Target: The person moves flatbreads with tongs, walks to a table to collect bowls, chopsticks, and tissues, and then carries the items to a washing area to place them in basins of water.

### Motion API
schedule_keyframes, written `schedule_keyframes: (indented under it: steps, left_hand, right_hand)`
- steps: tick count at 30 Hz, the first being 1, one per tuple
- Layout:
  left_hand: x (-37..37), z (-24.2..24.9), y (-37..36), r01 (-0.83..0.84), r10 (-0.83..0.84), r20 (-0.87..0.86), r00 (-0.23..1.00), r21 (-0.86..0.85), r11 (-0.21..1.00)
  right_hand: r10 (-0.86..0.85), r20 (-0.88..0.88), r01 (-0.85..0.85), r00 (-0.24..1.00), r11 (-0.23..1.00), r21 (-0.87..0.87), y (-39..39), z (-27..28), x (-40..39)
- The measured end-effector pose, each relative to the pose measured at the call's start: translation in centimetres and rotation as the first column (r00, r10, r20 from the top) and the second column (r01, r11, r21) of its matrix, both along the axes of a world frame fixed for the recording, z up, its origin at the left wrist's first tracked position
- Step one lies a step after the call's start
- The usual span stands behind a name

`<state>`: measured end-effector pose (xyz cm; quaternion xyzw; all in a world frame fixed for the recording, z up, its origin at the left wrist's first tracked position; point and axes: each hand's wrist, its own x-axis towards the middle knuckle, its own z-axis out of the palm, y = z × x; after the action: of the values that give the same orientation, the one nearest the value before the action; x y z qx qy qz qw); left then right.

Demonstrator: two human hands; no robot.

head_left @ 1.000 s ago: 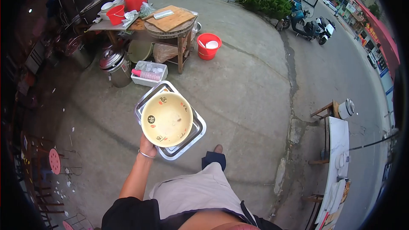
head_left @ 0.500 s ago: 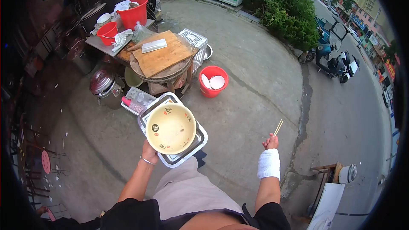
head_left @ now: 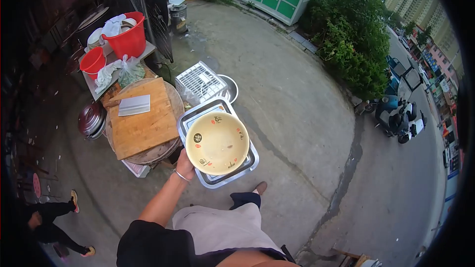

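My left hand (head_left: pixel 185 166), with a bracelet at the wrist, grips the left edge of a metal tray (head_left: pixel 213 182). On that tray rests a large cream bowl (head_left: pixel 217 141) with dark and red markings inside; it looks empty apart from small specks. The fingers under the tray are hidden. My right hand is out of the picture. To the left of the tray, a cleaver (head_left: pixel 134 105) lies on a wooden cutting board (head_left: pixel 143 131) on a round table.
A white rack (head_left: pixel 200 83) and metal basin (head_left: pixel 229 88) stand beyond the tray. Red buckets (head_left: pixel 129 37) crowd a side table. Another person's legs (head_left: pixel 57 212) show at lower left. Bushes (head_left: pixel 346 34) and scooters (head_left: pixel 401 118) are at right.
The view has moved forward and turned, bringing the cutting board closer. The tray and bowl are still in my left hand. My right hand with chopsticks and the red bucket of plates have left view.
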<state>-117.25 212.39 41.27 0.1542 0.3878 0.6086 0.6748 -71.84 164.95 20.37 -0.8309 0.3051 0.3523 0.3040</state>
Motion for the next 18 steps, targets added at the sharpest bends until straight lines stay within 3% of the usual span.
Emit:
schedule_keyframes:
  steps: [5,7,9,10,11,12,15,18]
  left_hand:
    - [9.9,-2.5,12.9,-0.1,0.107,0.196,0.975,-0.042,0.994]
    - [13.6,-2.1,17.9,-0.189,0.197,0.144,0.97,-0.07,0.98]
    - [16.3,-1.2,22.5,-0.231,0.24,0.133,0.962,-0.082,0.97]
    - [17.6,-1.6,24.0,-0.227,0.236,0.115,0.965,-0.08,0.971]
    - [18.1,-2.4,25.3,-0.224,0.23,0.093,0.969,-0.072,0.972]
    - [18.5,-2.9,27.5,-0.22,0.223,0.066,0.973,-0.057,0.974]
    - [21.0,-3.5,34.9,-0.296,0.295,-0.029,0.955,-0.126,0.947]
    - [22.8,-5.0,42.9,-0.336,0.324,-0.1,0.941,-0.138,0.932]
  right_hand:
    - [0.143,-0.012,-0.144,0.99,0.988,-0.056,16.7,-5.1,16.4]
    - [0.36,0.049,-0.355,0.932,0.931,-0.084,25.1,-10.8,28.3]
    - [0.59,0.132,-0.592,0.796,0.805,-0.028,42.7,-8.2,34.8]
    - [0.731,0.258,-0.759,0.632,0.651,0.013,53.2,-1.9,33.5]
    - [0.636,0.307,-0.704,0.708,0.67,0.237,61.0,-3.3,35.9]
    - [0.597,0.315,-0.674,0.738,0.626,0.393,69.9,1.0,34.2]
    - [0.614,0.382,-0.706,0.691,0.458,0.541,92.5,2.8,34.6]
    - [0.657,0.421,-0.743,0.626,0.337,0.579,106.1,2.7,33.6]
